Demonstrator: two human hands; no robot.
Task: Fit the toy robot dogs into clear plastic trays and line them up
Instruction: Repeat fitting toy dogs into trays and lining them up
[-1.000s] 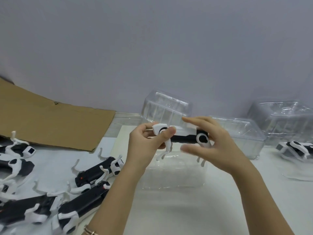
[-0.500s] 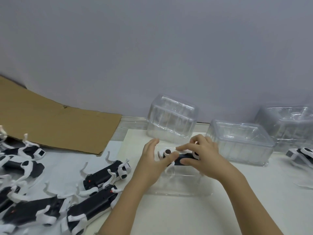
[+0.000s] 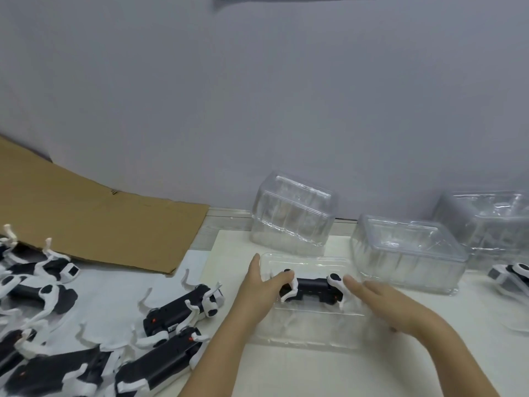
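Note:
A black and white toy robot dog (image 3: 313,287) lies in a clear plastic tray (image 3: 309,330) in front of me. My left hand (image 3: 262,290) rests at the tray's left end, its fingers straight and touching the dog's left end. My right hand (image 3: 383,303) hovers flat over the tray's right end, fingers straight, just right of the dog. Several more dogs (image 3: 183,308) lie loose on white paper at the left.
Stacks of clear trays stand behind: one tilted (image 3: 293,213), one flat (image 3: 406,256), one at the far right (image 3: 486,222). Another dog (image 3: 512,276) lies at the right edge. A cardboard sheet (image 3: 94,222) leans at the back left by the wall.
Both hands carried the dog down from the air into the tray. They have let go of it, and their fingers now lie straight at its two ends.

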